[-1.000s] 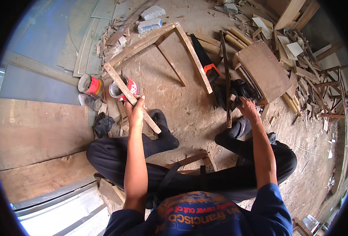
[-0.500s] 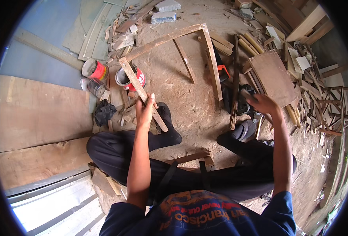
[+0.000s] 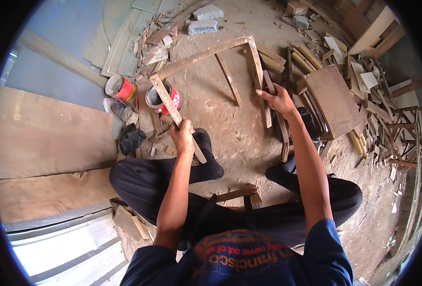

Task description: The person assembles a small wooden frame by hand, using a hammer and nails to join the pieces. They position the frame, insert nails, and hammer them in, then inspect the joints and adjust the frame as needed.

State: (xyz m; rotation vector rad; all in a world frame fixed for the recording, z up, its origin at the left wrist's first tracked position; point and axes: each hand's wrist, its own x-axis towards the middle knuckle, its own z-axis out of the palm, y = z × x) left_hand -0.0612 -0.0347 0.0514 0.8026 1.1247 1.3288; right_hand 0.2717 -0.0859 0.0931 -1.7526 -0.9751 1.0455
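Note:
A three-sided wooden frame (image 3: 201, 55), with two long legs and a shorter middle bar (image 3: 228, 78), stands in front of me. My left hand (image 3: 183, 135) is closed around the lower part of its left leg. Beside the right leg (image 3: 257, 71), my right hand (image 3: 278, 101) is closed on a narrow brownish wooden piece (image 3: 268, 81), its thumb pointing toward the leg. The piece's top end shows above the fingers. Whether my right hand touches the leg, I cannot tell.
A red paint can (image 3: 172, 99) is behind the left leg; another can (image 3: 120, 87) and a glass jar (image 3: 122, 109) stand farther left. A black plastic bag (image 3: 132, 139) lies nearby. At right are a brown board (image 3: 332, 100) and heaped wood scraps (image 3: 375, 107).
My right hand has moved left and away from me with the wooden piece, to the frame's right leg. My left hand keeps its hold; the view has shifted slightly.

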